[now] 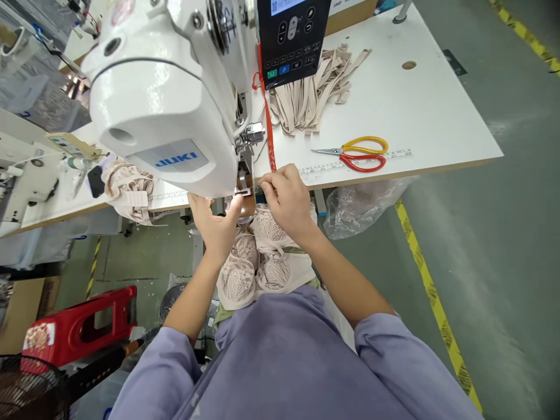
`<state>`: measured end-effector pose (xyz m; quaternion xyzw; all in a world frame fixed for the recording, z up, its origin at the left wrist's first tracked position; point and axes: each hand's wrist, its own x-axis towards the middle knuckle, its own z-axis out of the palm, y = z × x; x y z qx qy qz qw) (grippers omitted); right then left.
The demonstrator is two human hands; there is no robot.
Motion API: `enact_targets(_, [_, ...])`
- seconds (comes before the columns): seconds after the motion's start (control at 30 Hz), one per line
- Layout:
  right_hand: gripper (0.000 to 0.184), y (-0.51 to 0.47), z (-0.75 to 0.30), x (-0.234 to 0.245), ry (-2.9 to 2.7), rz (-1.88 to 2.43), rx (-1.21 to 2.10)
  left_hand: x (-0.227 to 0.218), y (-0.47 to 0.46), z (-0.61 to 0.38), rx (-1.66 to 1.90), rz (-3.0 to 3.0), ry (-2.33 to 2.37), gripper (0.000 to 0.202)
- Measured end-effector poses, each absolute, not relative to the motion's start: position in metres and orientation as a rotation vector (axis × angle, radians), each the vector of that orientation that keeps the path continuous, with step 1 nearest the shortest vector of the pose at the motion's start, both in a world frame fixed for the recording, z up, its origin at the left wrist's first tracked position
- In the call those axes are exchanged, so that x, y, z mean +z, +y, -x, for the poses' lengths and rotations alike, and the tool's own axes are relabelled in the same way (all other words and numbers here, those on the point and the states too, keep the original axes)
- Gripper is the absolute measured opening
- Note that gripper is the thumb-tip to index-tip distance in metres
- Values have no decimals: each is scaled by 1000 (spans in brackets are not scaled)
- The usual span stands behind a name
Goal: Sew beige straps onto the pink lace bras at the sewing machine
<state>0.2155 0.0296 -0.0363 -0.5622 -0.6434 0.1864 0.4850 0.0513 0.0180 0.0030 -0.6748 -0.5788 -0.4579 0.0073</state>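
A white JUKI sewing machine (161,99) stands on the white table (420,111). My left hand (217,221) reaches up beneath the needle area, fingers curled against a small piece at the presser foot (243,188). My right hand (286,198) pinches a thin beige strap end right beside the foot. Beige lace bra pieces (258,262) hang from the table edge down onto my lap, below both hands.
A heap of beige straps (310,93) lies behind the machine's black control panel (291,38). Yellow and red scissors (359,153) lie on a ruler at the table's front edge. More lace garments (126,186) sit at left. A red crate (79,326) stands on the floor.
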Motion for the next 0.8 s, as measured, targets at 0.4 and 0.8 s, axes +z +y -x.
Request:
enact_targets(0.4, [27, 26, -213, -59, -1352, 1288, 688, -20, 28, -73, -1557, 2035, -1944, 19])
enact_targets(0.8, [22, 22, -210, -56, -1320, 1200, 716, -29, 33, -70, -1455, 1774, -1722, 25])
